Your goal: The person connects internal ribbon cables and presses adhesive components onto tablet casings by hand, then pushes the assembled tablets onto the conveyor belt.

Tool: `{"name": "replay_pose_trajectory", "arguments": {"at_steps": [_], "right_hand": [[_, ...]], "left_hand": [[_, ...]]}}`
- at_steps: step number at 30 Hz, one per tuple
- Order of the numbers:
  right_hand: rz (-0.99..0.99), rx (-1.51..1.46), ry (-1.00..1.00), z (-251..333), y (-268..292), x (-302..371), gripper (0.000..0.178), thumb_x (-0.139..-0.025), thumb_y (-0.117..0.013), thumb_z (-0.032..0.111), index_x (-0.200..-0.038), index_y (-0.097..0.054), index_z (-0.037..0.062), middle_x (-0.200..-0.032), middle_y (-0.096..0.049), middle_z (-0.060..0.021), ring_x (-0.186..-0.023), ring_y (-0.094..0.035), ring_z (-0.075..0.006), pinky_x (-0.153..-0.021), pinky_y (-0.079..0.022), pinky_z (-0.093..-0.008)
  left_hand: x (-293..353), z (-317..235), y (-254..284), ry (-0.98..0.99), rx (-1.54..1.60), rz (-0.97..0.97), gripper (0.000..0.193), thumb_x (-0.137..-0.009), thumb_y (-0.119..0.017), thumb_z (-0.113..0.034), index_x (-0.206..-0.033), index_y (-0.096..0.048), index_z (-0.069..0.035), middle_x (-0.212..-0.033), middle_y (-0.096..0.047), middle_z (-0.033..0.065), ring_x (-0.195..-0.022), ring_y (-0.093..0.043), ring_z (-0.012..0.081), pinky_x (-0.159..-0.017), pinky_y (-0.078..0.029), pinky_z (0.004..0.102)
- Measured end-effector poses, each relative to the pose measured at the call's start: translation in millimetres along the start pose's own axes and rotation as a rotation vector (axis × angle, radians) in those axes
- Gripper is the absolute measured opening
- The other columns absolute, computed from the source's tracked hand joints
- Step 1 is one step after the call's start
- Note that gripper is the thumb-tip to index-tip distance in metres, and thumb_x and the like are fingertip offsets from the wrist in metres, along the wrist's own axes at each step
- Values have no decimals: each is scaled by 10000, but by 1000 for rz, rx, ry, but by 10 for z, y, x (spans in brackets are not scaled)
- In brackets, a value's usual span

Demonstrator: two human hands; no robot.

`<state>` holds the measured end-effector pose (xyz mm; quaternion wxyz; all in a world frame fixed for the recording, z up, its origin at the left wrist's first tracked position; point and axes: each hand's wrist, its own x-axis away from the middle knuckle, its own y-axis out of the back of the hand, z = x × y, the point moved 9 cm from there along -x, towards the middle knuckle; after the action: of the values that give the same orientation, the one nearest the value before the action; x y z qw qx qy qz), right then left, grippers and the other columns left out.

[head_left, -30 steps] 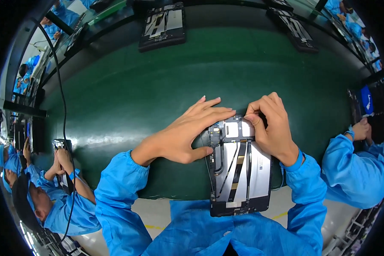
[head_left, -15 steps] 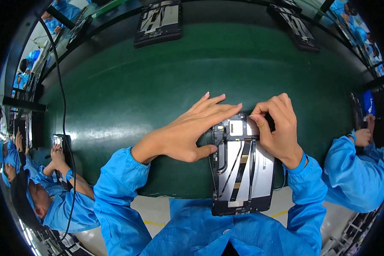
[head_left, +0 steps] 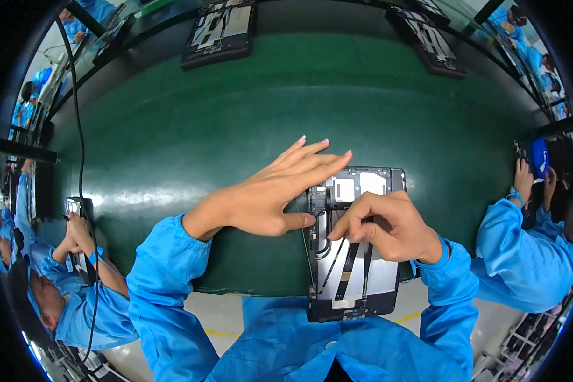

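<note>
An opened tablet (head_left: 381, 280) with its inner parts bare lies on the green bench, its lower end jutting past the near edge. Pale battery panels, black flex cables and a white square label show inside it. My left hand (head_left: 261, 202) is open, fingers stretched towards the tablet's upper left corner, thumb resting at its left edge. Over the upper middle of the tablet, my right hand (head_left: 388, 228) is closed in a pinch beside the black cables. What its fingertips hold, if anything, is hidden. A blue band (head_left: 444, 253) circles my right wrist.
Two more opened tablets, one at the far left (head_left: 219, 32) and one at the far right (head_left: 426, 41), lie beyond the green bench top (head_left: 267, 108). A black cord (head_left: 79, 140) hangs at left. Co-workers in blue sit on both sides, handling devices.
My right hand has moved from the tablet's upper right edge down and left over the cables, uncovering the top right part. My left hand keeps its place at the tablet's left edge.
</note>
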<state>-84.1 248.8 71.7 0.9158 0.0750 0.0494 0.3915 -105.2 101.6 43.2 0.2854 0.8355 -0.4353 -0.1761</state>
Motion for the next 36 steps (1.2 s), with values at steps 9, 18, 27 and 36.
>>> {"name": "replay_pose_trajectory", "arguments": {"at_steps": [9, 18, 27, 36], "right_hand": [[-96, 167, 28, -34, 60, -47, 59, -1011, -685, -45, -1042, -654, -5, -999, -795, -170, -980, -814, -267, -861, -632, -368], [-274, 387, 110, 0, 190, -56, 116, -917, -738, -88, -954, -670, -2, -912, -719, -122, -818, -676, -294, -722, -539, -388], [-239, 435, 135, 97, 163, -66, 155, -865, -719, -126, -953, -672, -7, -859, -696, -130, -797, -673, -308, -718, -543, -412], [-268, 366, 78, -9, 208, -81, 160, -871, -703, -136, -967, -682, -10, -864, -714, -137, -810, -717, -304, -721, -568, -404]], "left_hand": [[-28, -53, 19, 8, 12, -48, 1159, -791, -817, -73, -1792, -235, -98, -1847, -275, 154, -1711, -183, 435, -1391, -67, 649], [-39, -77, -8, 34, -35, -61, 1127, -779, -791, -53, -1788, -306, -178, -1818, -337, 155, -1691, -228, 454, -1389, -87, 659], [-36, -93, 9, 36, -41, -149, 1091, -769, -726, -16, -1779, -342, -172, -1712, -478, 195, -1645, -321, 465, -1382, -132, 654], [-39, -84, 44, 60, -39, -202, 1061, -745, -692, -47, -1756, -384, -132, -1664, -533, 202, -1620, -375, 466, -1368, -178, 646]]}}
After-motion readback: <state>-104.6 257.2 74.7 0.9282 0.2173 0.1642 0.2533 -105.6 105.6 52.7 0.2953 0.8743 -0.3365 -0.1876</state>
